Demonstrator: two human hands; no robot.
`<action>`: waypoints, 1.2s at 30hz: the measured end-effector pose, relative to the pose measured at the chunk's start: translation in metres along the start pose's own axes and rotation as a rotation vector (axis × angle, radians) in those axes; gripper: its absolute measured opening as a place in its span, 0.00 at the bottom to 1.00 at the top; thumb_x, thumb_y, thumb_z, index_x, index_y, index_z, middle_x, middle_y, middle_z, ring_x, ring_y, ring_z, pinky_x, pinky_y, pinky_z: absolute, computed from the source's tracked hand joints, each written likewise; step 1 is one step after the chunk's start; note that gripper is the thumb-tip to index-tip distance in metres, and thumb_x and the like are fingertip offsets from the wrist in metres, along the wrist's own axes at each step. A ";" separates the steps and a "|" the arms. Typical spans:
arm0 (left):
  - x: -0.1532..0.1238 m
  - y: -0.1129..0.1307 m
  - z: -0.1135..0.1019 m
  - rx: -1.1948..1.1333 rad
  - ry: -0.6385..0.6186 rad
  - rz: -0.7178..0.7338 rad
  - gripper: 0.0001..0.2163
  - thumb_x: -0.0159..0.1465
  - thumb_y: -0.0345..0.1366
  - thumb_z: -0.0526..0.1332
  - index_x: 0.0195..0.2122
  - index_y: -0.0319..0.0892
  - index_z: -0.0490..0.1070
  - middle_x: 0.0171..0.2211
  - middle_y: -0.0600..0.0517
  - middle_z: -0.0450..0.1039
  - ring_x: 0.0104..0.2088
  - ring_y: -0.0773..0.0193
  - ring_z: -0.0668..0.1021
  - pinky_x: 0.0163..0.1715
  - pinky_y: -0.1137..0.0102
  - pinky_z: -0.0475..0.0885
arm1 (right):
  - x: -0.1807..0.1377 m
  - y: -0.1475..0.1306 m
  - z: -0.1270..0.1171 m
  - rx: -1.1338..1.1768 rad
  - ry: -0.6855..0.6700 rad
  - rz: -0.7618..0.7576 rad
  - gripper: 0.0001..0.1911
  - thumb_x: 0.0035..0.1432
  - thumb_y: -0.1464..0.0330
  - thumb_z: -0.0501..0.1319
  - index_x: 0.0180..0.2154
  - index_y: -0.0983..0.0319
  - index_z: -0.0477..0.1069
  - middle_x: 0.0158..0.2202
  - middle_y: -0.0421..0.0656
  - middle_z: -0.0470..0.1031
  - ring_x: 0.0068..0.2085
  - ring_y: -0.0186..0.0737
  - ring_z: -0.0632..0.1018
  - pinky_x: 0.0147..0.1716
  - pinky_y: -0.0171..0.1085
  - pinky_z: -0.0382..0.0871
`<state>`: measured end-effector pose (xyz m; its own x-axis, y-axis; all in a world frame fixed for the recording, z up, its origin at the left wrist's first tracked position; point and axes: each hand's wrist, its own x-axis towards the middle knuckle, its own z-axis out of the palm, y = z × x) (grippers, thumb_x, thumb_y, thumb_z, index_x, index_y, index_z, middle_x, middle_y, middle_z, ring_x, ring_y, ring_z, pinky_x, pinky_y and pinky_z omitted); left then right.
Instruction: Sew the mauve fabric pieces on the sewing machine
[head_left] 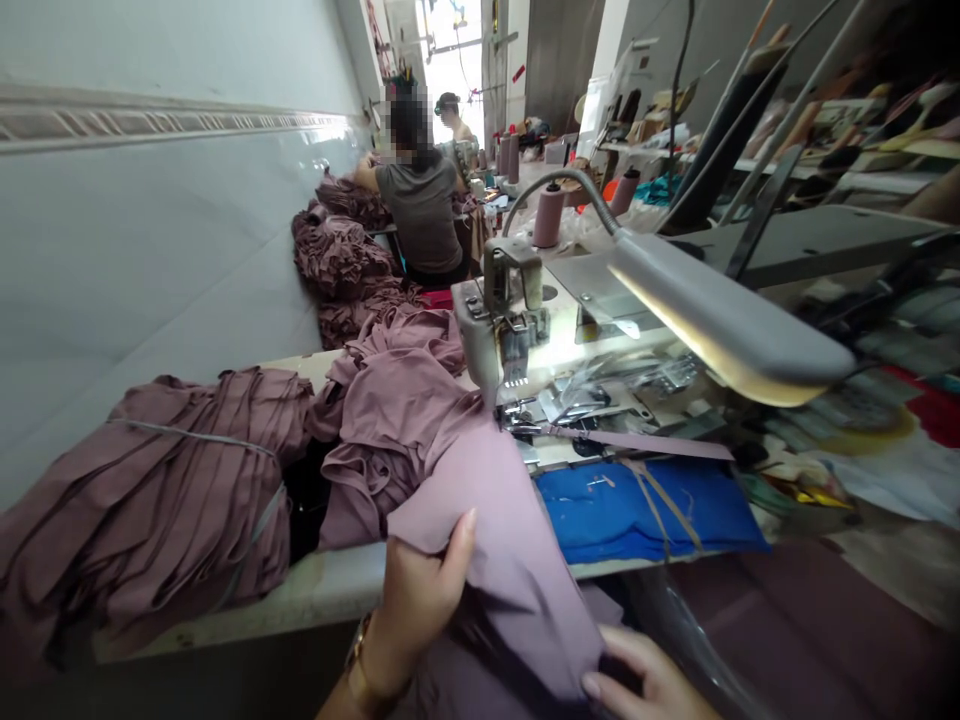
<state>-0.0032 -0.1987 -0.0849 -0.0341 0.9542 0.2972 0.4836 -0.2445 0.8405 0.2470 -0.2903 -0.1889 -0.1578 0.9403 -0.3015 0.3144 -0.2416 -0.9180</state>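
A length of mauve fabric [487, 490] runs from under the needle area of the sewing machine [517, 360] down towards me. My left hand [427, 590] is closed on the fabric's left edge, thumb on top and the other fingers beneath. Lower right, my right hand [637, 675] pinches the fabric's right edge between thumb and fingers. A narrow mauve strip [652, 443] lies at the machine's right side, leading to the presser foot area. More mauve cloth [397, 390] is heaped on the table just left of the needle.
A tied bundle of mauve pieces [202, 460] lies on the left of the table. Right of the machine are a blue cloth bundle [645, 510] and a lamp [720, 310] on a bent neck. Thread cones [550, 215] stand behind. A person [424, 200] sits further back beside heaped cloth.
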 end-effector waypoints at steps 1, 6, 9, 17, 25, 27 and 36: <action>0.006 0.001 -0.001 0.007 0.002 0.001 0.09 0.62 0.35 0.62 0.41 0.40 0.78 0.39 0.46 0.80 0.43 0.55 0.81 0.45 0.66 0.76 | 0.004 -0.003 0.001 0.019 0.030 -0.013 0.21 0.49 0.60 0.68 0.45 0.60 0.81 0.48 0.54 0.82 0.50 0.62 0.79 0.52 0.54 0.71; 0.033 0.000 -0.003 -0.026 0.038 -0.071 0.11 0.62 0.39 0.62 0.42 0.40 0.77 0.42 0.46 0.80 0.45 0.55 0.80 0.46 0.65 0.74 | 0.025 -0.021 0.013 0.332 0.102 -0.131 0.26 0.57 0.59 0.65 0.57 0.59 0.70 0.51 0.53 0.79 0.49 0.52 0.80 0.50 0.45 0.74; 0.047 -0.001 -0.001 -0.098 0.036 -0.111 0.13 0.62 0.40 0.63 0.46 0.40 0.74 0.45 0.45 0.78 0.48 0.54 0.78 0.48 0.65 0.73 | 0.035 -0.029 0.018 0.409 0.157 -0.161 0.30 0.59 0.60 0.63 0.62 0.58 0.63 0.56 0.54 0.75 0.52 0.48 0.79 0.49 0.41 0.74; 0.087 0.003 -0.005 -0.101 -0.068 -0.026 0.15 0.61 0.35 0.62 0.50 0.42 0.67 0.51 0.47 0.72 0.55 0.57 0.73 0.57 0.64 0.66 | 0.063 -0.056 0.016 0.179 0.202 -0.275 0.11 0.59 0.65 0.62 0.42 0.59 0.78 0.43 0.49 0.81 0.46 0.48 0.80 0.47 0.40 0.75; 0.135 0.003 -0.016 0.063 -0.182 0.115 0.20 0.58 0.28 0.57 0.53 0.40 0.65 0.52 0.46 0.71 0.53 0.55 0.73 0.56 0.63 0.66 | 0.092 -0.086 0.020 0.165 0.196 -0.342 0.10 0.60 0.64 0.61 0.39 0.61 0.77 0.36 0.45 0.80 0.39 0.45 0.79 0.40 0.39 0.74; 0.152 0.004 -0.015 0.090 -0.178 0.145 0.17 0.56 0.26 0.57 0.48 0.39 0.68 0.46 0.48 0.74 0.47 0.56 0.75 0.51 0.63 0.69 | 0.098 -0.093 0.021 0.197 0.209 -0.336 0.10 0.60 0.63 0.61 0.39 0.61 0.77 0.35 0.44 0.79 0.38 0.44 0.78 0.40 0.39 0.73; 0.134 0.015 -0.013 0.508 0.037 0.295 0.10 0.64 0.31 0.55 0.46 0.41 0.70 0.41 0.46 0.75 0.43 0.54 0.76 0.45 0.63 0.68 | 0.106 -0.092 0.036 0.395 0.399 -0.338 0.09 0.54 0.61 0.66 0.33 0.61 0.75 0.46 0.49 0.74 0.51 0.49 0.74 0.46 0.40 0.70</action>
<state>-0.0119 -0.0769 -0.0263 0.1396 0.8493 0.5091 0.8354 -0.3770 0.3999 0.1675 -0.1766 -0.1453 0.1955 0.9783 0.0688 -0.0707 0.0841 -0.9939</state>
